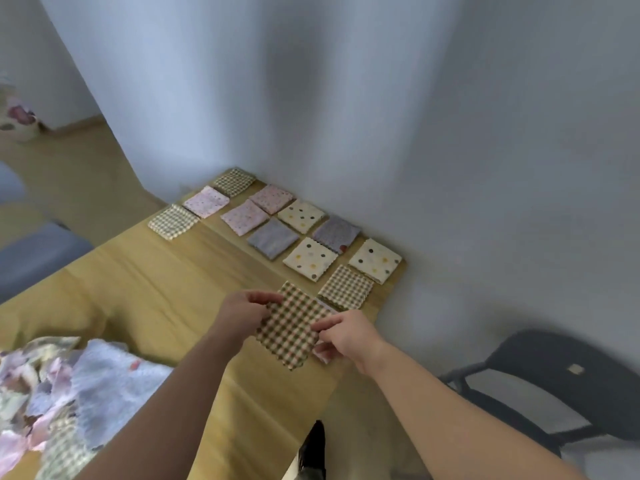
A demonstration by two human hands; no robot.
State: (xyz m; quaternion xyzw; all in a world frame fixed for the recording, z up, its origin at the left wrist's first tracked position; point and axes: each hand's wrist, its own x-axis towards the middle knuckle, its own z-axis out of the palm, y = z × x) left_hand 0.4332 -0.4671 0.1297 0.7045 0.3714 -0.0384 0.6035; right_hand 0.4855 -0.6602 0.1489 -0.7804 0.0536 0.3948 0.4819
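A folded green-and-red checked cloth [292,325] sits over the right part of the wooden table [166,282], held between both hands. My left hand [242,311] pinches its far left corner. My right hand [343,336] pinches its right edge, with a pale pink cloth peeking out beneath. Just beyond lies a folded checked cloth [346,287].
Several folded cloths lie in rows along the grey wall [450,150]: checked [173,221], pink [246,216], purple [273,237], cream dotted [310,259]. A heap of unfolded cloths [59,393] fills the near left. A black chair [554,386] stands right of the table.
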